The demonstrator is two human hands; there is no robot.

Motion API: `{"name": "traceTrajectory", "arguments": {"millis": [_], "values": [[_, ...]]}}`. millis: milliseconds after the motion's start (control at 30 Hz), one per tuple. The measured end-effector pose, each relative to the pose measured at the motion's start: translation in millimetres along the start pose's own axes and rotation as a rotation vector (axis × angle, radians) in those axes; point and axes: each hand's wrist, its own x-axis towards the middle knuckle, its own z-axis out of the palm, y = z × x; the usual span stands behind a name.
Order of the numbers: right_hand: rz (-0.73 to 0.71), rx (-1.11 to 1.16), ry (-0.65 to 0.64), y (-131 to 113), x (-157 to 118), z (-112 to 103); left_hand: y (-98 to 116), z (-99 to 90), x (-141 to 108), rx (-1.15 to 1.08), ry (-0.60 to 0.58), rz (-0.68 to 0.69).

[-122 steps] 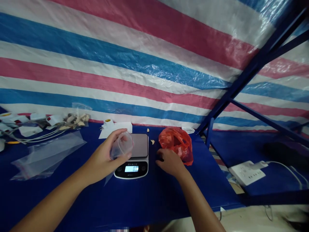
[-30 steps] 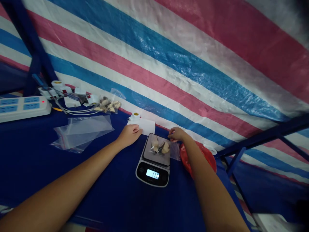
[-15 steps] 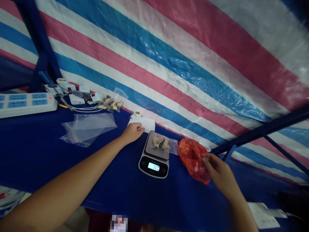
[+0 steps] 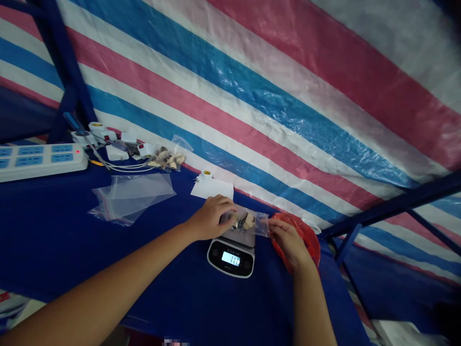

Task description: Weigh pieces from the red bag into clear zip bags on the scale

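Observation:
A clear zip bag with pale and dark dried pieces is over the plate of a digital scale, whose display is lit. My left hand grips the bag's left end, thumb and fingers curved around it. At the bag's right end my right hand pinches the clear plastic edge. A crumpled red plastic bag lies behind and beside my right hand. Behind the scale is a white paper with a small white socket on it.
Flat zip bags lie on the blue table at the left. Farther back are another filled bag, white adapters with cables and a screwdriver. A power strip sits far left. Striped sheeting and blue frame bars stand behind.
My left hand has moved right from the white paper onto the filled bag. My right hand has left the red bag, moved left and taken the clear bag's edge.

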Motion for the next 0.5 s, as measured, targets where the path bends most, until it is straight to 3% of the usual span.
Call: {"name": "traceTrajectory", "arguments": {"millis": [200,333,500], "values": [[-0.201,-0.1,-0.123,7,-2,15,5,10.3,1,0.042,-0.085,-0.02],[-0.318,-0.257,-0.09,8,2,23,3,13.9,1,0.016,-0.086,-0.007],[-0.28,-0.173,-0.188,9,0,21,5,15.3,0,0.044,-0.087,-0.007]]}}
